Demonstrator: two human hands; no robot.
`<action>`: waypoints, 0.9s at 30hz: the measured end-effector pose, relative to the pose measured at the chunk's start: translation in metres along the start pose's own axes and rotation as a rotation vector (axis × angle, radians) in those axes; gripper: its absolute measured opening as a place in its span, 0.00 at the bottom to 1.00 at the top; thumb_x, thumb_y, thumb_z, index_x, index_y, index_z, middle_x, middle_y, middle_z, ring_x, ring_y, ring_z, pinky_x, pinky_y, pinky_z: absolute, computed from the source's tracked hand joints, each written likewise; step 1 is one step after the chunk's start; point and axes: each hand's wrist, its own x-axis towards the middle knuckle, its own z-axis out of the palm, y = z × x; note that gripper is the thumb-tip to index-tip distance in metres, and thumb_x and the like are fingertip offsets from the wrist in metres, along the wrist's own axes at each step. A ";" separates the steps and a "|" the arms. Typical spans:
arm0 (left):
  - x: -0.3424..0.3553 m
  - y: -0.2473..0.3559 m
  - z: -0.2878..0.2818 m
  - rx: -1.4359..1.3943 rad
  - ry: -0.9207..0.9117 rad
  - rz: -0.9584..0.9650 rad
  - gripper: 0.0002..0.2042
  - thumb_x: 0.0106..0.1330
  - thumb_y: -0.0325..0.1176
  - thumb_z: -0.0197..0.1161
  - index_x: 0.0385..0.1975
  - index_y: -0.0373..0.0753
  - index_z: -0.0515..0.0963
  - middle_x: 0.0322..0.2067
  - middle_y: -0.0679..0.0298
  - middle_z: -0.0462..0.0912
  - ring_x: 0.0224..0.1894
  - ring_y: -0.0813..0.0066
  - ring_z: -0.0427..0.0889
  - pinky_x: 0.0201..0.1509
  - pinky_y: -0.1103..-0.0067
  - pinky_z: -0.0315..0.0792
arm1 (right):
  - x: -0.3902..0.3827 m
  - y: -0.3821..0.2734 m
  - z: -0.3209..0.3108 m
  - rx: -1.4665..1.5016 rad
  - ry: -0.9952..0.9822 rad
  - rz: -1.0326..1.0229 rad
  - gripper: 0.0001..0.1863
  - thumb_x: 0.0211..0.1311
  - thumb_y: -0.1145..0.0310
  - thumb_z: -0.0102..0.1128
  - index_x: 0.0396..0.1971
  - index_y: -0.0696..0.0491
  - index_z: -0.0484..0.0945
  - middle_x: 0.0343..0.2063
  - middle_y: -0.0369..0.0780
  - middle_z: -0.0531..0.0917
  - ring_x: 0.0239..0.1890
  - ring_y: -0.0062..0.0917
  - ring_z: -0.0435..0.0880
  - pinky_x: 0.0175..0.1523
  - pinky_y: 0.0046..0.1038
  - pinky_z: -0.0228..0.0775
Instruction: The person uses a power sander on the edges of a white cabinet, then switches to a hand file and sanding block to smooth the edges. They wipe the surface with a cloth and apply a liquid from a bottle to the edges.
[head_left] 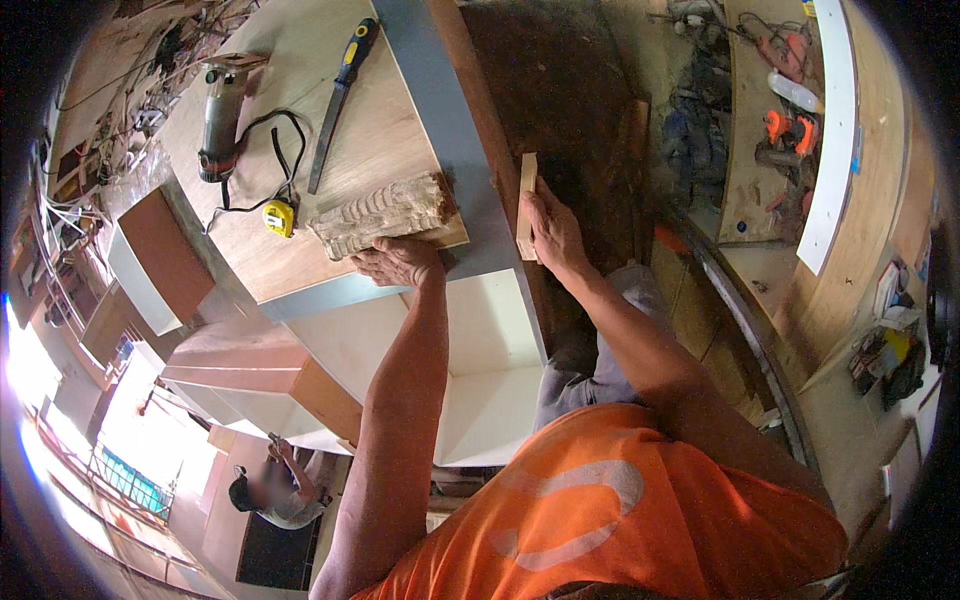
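Shirt: bright orange T-shirt (690,510) right up close, filling the bottom of the view.
Left hand: the left hand (400,262) is up against the near side of a rough wood bundle (380,213); can't really tell if it's gripping or just leaning there.
Right hand: the right hand (556,232) is closed on a pale wooden strip (527,195), held next to the cabinet's brown side.
Cabinet: grey-edged cabinet (425,62), white inside, with a plywood panel (395,140) on top.
Wood bundle: sits on that panel, ridged and kinda beat up, near the grey edge.
Other stuff on the panel: yellow tape measure (279,218) just past the bundle, then a file (331,130) with a blue-and-yellow handle, plus a cylindrical power tool (219,122).
Way back: co-worker (298,508) in a cap, lower left.
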 end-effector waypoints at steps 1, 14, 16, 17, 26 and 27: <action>0.002 -0.005 0.001 0.015 0.013 -0.004 0.39 0.73 0.60 0.27 0.73 0.32 0.45 0.74 0.48 0.45 0.76 0.52 0.42 0.75 0.57 0.35 | 0.003 -0.022 -0.006 0.008 -0.045 0.011 0.27 0.72 0.47 0.47 0.54 0.57 0.73 0.45 0.54 0.80 0.46 0.40 0.81 0.51 0.35 0.72; 0.013 -0.025 0.015 0.118 -0.005 0.116 0.37 0.75 0.56 0.30 0.73 0.33 0.45 0.75 0.51 0.45 0.76 0.52 0.42 0.76 0.58 0.35 | 0.107 -0.036 0.036 -0.238 0.079 -0.245 0.29 0.69 0.41 0.49 0.31 0.56 0.77 0.14 0.39 0.76 0.11 0.23 0.74 0.14 0.28 0.64; 0.007 -0.009 0.001 0.059 -0.012 -0.005 0.37 0.75 0.56 0.31 0.74 0.34 0.44 0.75 0.52 0.45 0.76 0.52 0.41 0.76 0.57 0.34 | 0.129 -0.045 0.043 -0.205 -0.011 -0.083 0.29 0.68 0.41 0.50 0.29 0.56 0.77 0.13 0.39 0.76 0.11 0.23 0.73 0.14 0.30 0.64; 0.005 -0.004 -0.003 0.031 -0.027 -0.062 0.37 0.75 0.56 0.32 0.74 0.34 0.43 0.75 0.52 0.44 0.77 0.52 0.40 0.76 0.57 0.34 | 0.138 -0.071 0.041 -0.155 -0.111 0.102 0.29 0.68 0.41 0.50 0.26 0.56 0.76 0.12 0.38 0.75 0.10 0.22 0.72 0.14 0.30 0.62; 0.006 -0.007 0.003 0.056 -0.035 -0.043 0.36 0.74 0.55 0.34 0.74 0.37 0.43 0.76 0.54 0.43 0.77 0.53 0.39 0.76 0.56 0.33 | 0.129 -0.086 0.042 -0.075 -0.054 0.139 0.29 0.66 0.39 0.51 0.31 0.55 0.80 0.14 0.35 0.76 0.08 0.21 0.69 0.13 0.30 0.59; 0.003 -0.004 0.003 0.042 -0.054 -0.036 0.36 0.74 0.55 0.35 0.74 0.37 0.43 0.76 0.54 0.43 0.77 0.53 0.39 0.76 0.56 0.33 | 0.151 -0.093 0.037 -0.050 -0.059 0.131 0.30 0.66 0.39 0.52 0.24 0.54 0.77 0.11 0.35 0.74 0.08 0.21 0.68 0.13 0.29 0.58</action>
